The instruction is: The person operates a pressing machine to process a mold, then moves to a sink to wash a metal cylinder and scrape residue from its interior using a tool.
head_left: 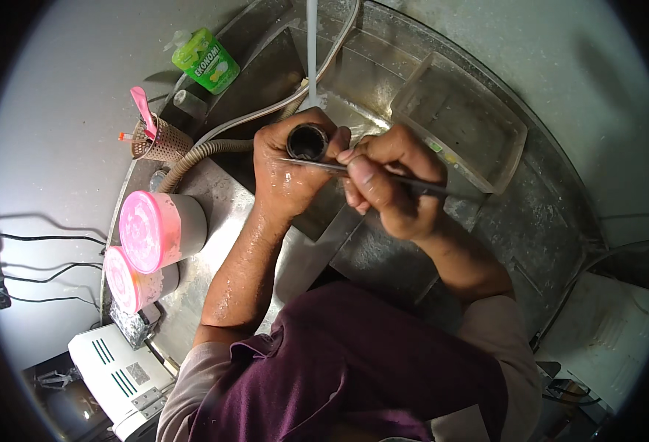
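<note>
Over the sink (265, 66), my left hand (288, 173) is wrapped round a dark hollow cylinder (307, 140). Its round open end faces up, and its inside looks black. Skin on the left hand and forearm is wet. My right hand (394, 180) pinches a thin metal tool with a narrow tip (313, 163), which lies across the left hand just by the cylinder's rim. The tool's other end, darker, sticks out past the right hand. Whether it is a blade seen on edge or a rod, I cannot tell.
A clear plastic tray (461, 121) stands at the back right. Leftward are a green pouch (205, 60), a perforated cup (164, 140) with pink utensils, a ribbed hose (210, 153) and two pink-lidded tubs (181, 228). A pale upright pipe or stream (311, 44) comes down beyond my hands.
</note>
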Motion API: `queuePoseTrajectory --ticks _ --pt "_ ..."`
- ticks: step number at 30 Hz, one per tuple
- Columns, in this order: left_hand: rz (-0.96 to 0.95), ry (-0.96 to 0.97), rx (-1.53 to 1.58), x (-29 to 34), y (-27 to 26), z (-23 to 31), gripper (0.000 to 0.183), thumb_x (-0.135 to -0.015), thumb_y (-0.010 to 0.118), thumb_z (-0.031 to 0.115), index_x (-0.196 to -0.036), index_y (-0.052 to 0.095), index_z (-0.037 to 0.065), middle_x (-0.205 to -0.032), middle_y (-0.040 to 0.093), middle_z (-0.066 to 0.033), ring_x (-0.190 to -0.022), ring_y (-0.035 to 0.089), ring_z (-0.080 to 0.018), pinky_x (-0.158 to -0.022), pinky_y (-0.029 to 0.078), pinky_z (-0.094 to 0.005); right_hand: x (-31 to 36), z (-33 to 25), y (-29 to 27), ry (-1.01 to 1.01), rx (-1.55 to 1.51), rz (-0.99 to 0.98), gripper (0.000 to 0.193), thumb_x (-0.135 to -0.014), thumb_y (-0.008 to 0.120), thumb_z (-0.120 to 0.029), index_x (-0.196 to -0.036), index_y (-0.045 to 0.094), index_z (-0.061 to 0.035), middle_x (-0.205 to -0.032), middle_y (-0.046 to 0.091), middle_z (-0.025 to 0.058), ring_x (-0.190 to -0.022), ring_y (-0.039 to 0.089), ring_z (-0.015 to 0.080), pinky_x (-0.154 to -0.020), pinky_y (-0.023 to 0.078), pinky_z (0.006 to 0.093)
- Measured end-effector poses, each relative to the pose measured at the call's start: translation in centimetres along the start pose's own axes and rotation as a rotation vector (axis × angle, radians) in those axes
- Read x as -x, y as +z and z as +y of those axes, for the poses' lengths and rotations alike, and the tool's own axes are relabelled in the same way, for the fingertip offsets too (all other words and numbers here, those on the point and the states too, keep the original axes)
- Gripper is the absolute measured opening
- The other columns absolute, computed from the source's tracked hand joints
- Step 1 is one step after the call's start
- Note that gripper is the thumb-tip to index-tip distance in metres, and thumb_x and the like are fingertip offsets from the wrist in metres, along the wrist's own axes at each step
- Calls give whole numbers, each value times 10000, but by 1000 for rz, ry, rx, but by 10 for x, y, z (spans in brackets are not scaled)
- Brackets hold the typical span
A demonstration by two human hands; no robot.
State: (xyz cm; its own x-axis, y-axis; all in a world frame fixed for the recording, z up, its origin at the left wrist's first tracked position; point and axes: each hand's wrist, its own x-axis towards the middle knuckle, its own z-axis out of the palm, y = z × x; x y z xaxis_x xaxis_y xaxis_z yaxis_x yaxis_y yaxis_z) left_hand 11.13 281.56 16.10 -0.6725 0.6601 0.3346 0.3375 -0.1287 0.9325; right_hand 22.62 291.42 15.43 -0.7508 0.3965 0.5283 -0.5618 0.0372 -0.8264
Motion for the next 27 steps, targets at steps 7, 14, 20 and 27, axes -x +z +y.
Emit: queuePoseTrajectory --ticks 7,14,20,27 --pt "-80 41 -12 -3 -7 5 201 -787 731 69 -649 588 43 -593 519 51 -574 453 -17 -511 372 -211 -10 0 -8 -373 254 -54 151 -825 710 -57 -955 648 -11 -863 688 93 -681 652 141 -605 513 245" --pt "-118 -9 91 -4 -14 3 212 -786 737 78 -655 573 47 -589 488 62 -576 434 -16 -515 363 -207 -30 -12 -20 -596 499 -252 229 -764 778 -56 -967 675 -30 -915 673 82 -791 655 221 -716 554 318" --pt "-133 57 -94 -6 -21 15 193 -758 753 82 -680 581 43 -602 507 43 -582 458 -27 -523 391 -217 -25 -17 -20 -563 516 -265 295 -703 814 -50 -974 700 -72 -941 695 64 -931 695 235 -753 590 318" --pt "-225 246 -379 -12 -31 28 167 -695 774 105 -703 616 50 -612 581 -37 -544 557 -119 -537 452 -258 -47 -39 -44 -378 411 -383 259 -700 810 -23 -932 695 -26 -910 709 91 -858 706 233 -733 575 328"
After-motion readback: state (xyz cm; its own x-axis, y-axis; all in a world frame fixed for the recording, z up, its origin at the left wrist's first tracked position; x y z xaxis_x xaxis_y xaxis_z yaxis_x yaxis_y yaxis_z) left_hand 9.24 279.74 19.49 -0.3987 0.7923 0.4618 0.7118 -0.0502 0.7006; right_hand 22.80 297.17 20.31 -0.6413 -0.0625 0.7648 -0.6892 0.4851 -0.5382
